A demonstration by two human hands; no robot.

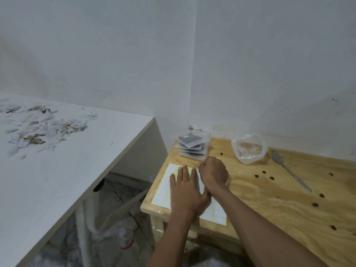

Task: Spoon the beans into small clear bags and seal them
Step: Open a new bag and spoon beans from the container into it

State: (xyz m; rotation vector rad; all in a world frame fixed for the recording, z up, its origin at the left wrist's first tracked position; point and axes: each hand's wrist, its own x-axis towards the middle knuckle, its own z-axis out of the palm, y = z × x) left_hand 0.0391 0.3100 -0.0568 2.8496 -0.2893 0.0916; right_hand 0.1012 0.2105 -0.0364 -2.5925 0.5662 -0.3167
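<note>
Beans lie scattered well right of the right hand.

Even, diffuse lighting is observed; shadows are faint. Slight softness is noted throughout. Wide-angle bending is seen at the edges.

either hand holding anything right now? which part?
Left hand lies flat on the label sheet, fingers straight, pressing it, not gripping. Right hand is curled at the sheet's top edge, likely pinching a label; the fingers are hidden, so cannot tell.
</note>
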